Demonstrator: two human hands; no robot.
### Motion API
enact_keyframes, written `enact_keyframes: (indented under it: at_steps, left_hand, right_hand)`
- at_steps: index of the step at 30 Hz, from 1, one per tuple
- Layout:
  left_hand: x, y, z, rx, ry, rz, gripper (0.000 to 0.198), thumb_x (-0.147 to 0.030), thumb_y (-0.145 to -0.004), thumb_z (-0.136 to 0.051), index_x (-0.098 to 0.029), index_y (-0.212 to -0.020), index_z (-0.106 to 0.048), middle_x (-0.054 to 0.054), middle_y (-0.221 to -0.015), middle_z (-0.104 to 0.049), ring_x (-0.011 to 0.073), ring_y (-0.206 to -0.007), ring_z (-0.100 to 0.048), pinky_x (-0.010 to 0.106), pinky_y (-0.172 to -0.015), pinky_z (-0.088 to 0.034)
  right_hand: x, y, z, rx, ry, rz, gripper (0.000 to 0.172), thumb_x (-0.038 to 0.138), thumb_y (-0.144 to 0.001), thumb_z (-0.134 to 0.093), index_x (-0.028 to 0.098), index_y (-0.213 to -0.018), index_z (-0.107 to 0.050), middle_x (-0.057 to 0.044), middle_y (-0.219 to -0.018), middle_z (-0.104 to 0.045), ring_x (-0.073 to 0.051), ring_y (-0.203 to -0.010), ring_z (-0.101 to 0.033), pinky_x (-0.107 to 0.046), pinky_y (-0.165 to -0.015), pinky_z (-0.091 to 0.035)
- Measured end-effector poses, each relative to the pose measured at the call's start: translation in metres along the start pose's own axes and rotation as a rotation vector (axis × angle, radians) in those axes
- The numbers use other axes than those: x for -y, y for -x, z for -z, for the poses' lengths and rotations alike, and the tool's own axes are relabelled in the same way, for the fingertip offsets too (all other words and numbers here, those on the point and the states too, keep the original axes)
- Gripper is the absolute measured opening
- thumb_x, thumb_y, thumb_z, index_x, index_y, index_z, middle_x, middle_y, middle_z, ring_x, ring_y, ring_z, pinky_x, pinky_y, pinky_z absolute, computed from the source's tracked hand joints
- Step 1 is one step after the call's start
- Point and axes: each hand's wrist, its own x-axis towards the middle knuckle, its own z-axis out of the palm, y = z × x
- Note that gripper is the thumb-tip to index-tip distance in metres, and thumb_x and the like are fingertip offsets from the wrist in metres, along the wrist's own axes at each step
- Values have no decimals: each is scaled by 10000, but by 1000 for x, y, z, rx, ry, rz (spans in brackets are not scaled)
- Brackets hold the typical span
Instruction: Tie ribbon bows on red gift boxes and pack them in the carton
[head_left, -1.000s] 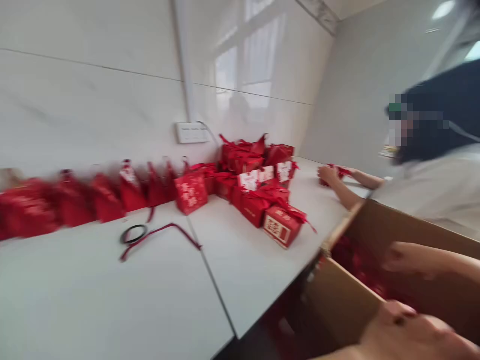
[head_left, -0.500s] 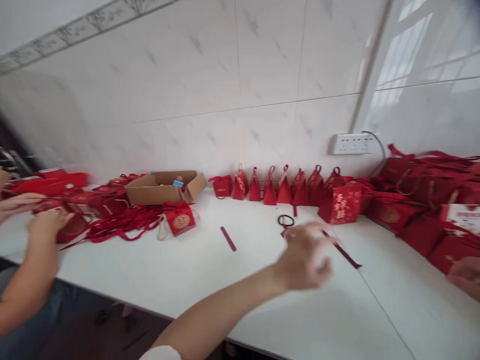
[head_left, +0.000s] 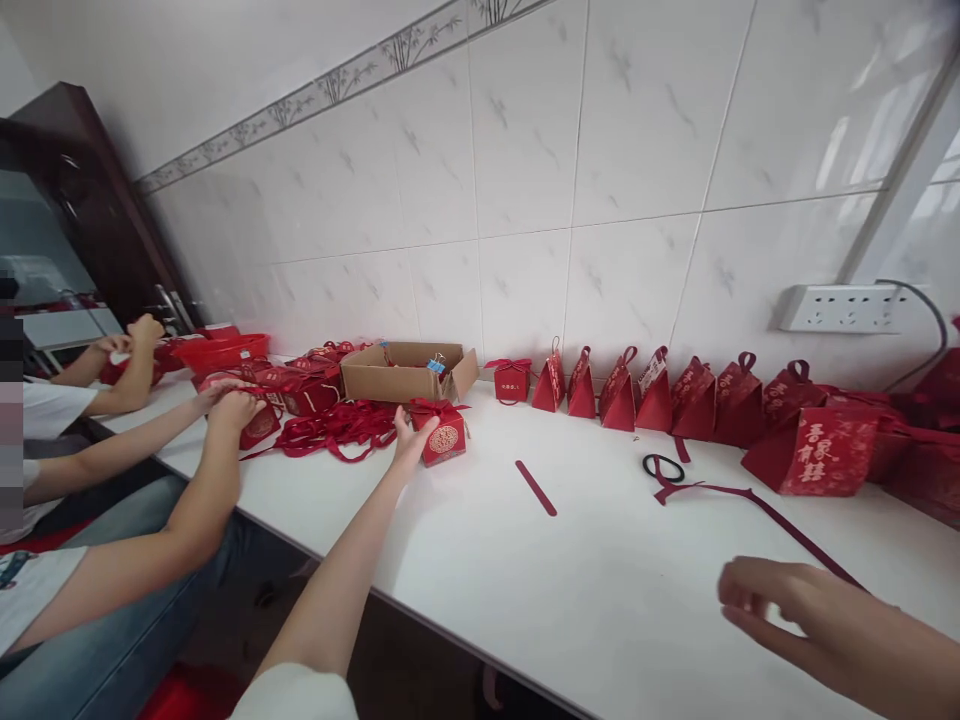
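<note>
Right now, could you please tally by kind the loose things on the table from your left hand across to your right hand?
Red gift box at the left hand: 1
Short red ribbon strips: 2
Long red ribbon: 1
Black ring: 1
Total: 5

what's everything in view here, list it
table: one, white, against tiled wall
gift box: one, red with gold emblem, left of centre
cardboard box: one, brown, open, behind the gift box
ribbon pile: one, red, left of gift box
pouches: about seven, red, along the wall
lettered box: one, red and gold, right of the row
ribbon strip: one, red, mid table
long ribbon: one, dark red, right part
black ring: one, at the long ribbon's end
power strip: one, white, on the wall
co-workers' hands: four, on red boxes, far left
left hand: touching the gift box
right hand: empty, over the table's front right
</note>
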Motion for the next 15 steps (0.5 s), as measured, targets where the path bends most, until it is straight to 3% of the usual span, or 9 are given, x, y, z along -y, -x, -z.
enact_keyframes:
  at_steps: [1,3,6,8,11,15]
  left_hand:
    - [2,-3,-1,55,4,4,888,-434,-661,-725,-218,-1349,-207,187,-1445,-281,296,-1318,-347,405,-1051,-341]
    - [2,-7,-4,143,7,0,1020,-359,-541,-821,-215,-1355,-223,194,-1438,-298,314,-1305,-361,433,-1058,-327]
    - [-7,-4,-15,232,8,-43,1083,-300,-440,-868,-184,-1341,-279,206,-1427,-305,337,-1310,-336,461,-1078,-288]
    - [-20,8,-32,289,24,-100,1051,-300,-445,-863,-180,-1330,-307,187,-1429,-310,319,-1305,-346,432,-1076,-306]
    - [-46,37,-73,421,101,-238,979,-333,-537,-816,-219,-1351,-285,135,-1412,-361,268,-1271,-402,376,-1012,-401]
    - [-71,79,-130,777,169,-557,992,-334,-573,-799,-231,-1393,-252,137,-1427,-351,289,-1299,-365,413,-1020,-393]
  right_hand:
    - [12,-6,-3,147,-3,21,197,505,-749,-584,340,-660,-645,-63,-696,-656,-200,-606,-622,-333,-562,-494]
    - [31,-14,-11,318,-25,34,238,443,-850,-461,315,-749,-634,-51,-804,-668,-204,-708,-628,-342,-640,-493]
    - [46,-24,-21,315,-117,23,260,415,-868,-432,271,-775,-628,-41,-843,-663,-206,-741,-613,-347,-679,-486]
    - [49,-35,-26,284,-262,4,254,428,-845,-475,245,-772,-636,-48,-823,-659,-210,-722,-606,-351,-676,-491]
    - [42,-63,-33,138,-651,-90,293,492,-793,-546,214,-785,-638,-76,-878,-643,-237,-807,-614,-359,-688,-516]
    - [14,-95,-46,-292,-1145,-276,409,613,-730,-544,243,-895,-600,-86,-1069,-583,-265,-1004,-573,-379,-751,-527]
